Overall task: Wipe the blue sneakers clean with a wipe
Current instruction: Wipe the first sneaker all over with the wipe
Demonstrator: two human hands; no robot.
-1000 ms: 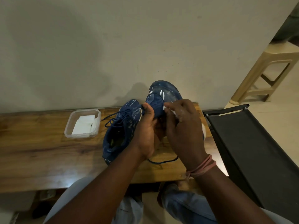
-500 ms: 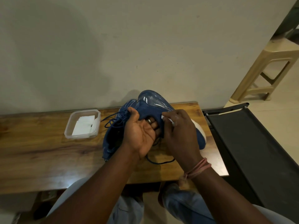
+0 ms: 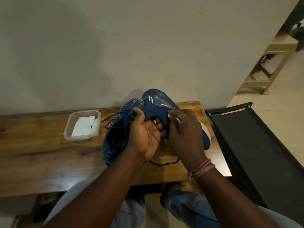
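Two blue sneakers are on the wooden bench [image 3: 41, 155]. One sneaker [image 3: 115, 134] lies on the bench with its laces loose. The other sneaker [image 3: 158, 104] is held up, its toe toward the wall. My left hand [image 3: 146, 135], palm up, grips this sneaker at its knit collar, with fingers curled inside the opening. My right hand [image 3: 185, 134] pinches a small white wipe [image 3: 178, 120] against the sneaker's right side. Most of the wipe is hidden under the fingers.
A clear plastic container [image 3: 82, 125] with folded white wipes stands on the bench to the left of the sneakers. A black rack [image 3: 256, 145] stands right of the bench. A beige plastic stool [image 3: 268, 68] is at the far right. The wall is close behind.
The held sneaker has been tipped down and turned, and my left hand has rolled palm up with its fingers inside the collar. My right hand has stayed on the sneaker's side with the wipe.
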